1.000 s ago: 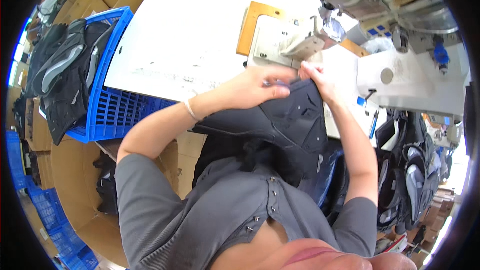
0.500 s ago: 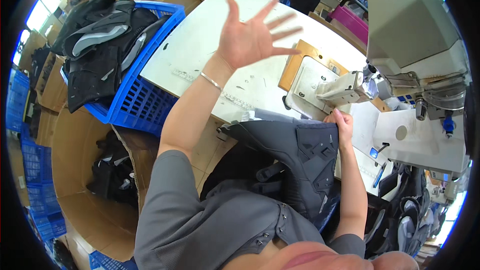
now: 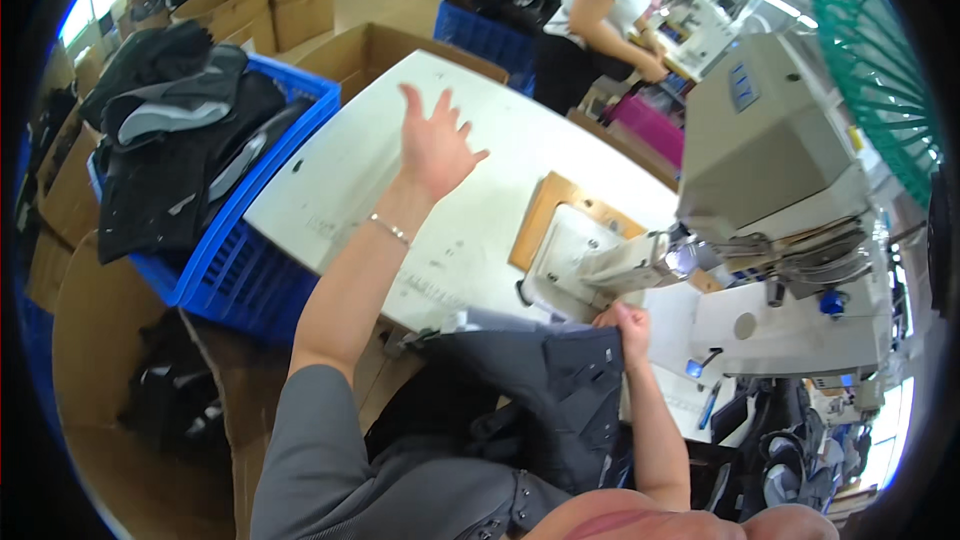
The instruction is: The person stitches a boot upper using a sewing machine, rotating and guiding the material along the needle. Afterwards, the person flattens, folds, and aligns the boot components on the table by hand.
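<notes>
My left hand (image 3: 436, 148) is raised above the white table with its fingers spread and nothing in it. A thin bracelet circles that wrist. My right hand (image 3: 625, 328) is closed on the top right corner of a stiff black boot upper (image 3: 580, 380). The upper hangs at the table's near edge, in front of my body, with layered panels on its face and a grey edge along the top. Just beyond my right hand is the arm of an industrial sewing machine (image 3: 745, 140), set on a metal plate in a wooden frame.
A white table (image 3: 470, 210) spreads ahead. To the left, a blue crate (image 3: 245, 275) is heaped with black and grey pieces, beside a cardboard box (image 3: 100, 360) with more. A co-worker (image 3: 600, 10) stands at the back. At the right are a green fan guard (image 3: 880, 60) and a blue pen (image 3: 708, 407).
The view has tilted up, showing more of the co-worker and the fan guard. My left hand's fingers are less widely stretched. My right hand still grips the boot upper.
</notes>
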Motion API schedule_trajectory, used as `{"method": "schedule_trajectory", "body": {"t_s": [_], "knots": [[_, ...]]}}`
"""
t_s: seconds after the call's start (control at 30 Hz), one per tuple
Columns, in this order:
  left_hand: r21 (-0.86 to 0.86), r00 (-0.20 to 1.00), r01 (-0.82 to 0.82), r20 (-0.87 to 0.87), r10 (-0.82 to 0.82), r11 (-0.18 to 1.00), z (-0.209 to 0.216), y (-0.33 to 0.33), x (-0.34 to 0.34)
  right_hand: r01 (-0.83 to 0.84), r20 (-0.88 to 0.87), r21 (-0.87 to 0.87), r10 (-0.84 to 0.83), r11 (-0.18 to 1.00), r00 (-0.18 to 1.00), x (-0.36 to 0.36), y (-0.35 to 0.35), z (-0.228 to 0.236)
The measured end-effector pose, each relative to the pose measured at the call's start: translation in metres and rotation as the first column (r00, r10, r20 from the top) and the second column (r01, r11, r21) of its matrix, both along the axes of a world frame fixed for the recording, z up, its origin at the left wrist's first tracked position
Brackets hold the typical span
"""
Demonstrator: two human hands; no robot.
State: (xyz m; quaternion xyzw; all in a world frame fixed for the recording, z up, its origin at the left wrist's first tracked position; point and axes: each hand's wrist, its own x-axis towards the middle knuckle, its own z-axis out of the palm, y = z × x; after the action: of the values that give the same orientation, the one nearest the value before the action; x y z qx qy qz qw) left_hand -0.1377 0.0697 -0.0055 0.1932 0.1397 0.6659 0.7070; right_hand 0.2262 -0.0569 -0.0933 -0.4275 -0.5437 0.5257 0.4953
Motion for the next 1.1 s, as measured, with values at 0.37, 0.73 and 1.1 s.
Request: {"method": "schedule_trajectory", "body": {"t_s": [0.37,0.73,1.1], "knots": [[0.741,-0.643,0.203,-0.392,0.658,0.640,-0.014,-0.002,0.022,0.003,0.081,0.013,-0.004,1.000,0.997,0.000,0.000,0.001],[0.565,-0.839,0.243,-0.285,0.464,0.788,-0.022,-0.003,0.017,-0.013,0.055,0.012,0.013,1.000,0.998,0.000,0.002,-0.003],[-0.102,-0.646,0.367,-0.743,0.174,0.925,0.018,-0.026,0.044,-0.001,0.074,0.021,-0.001,1.000,0.997,0.000,0.002,-0.003]]}}
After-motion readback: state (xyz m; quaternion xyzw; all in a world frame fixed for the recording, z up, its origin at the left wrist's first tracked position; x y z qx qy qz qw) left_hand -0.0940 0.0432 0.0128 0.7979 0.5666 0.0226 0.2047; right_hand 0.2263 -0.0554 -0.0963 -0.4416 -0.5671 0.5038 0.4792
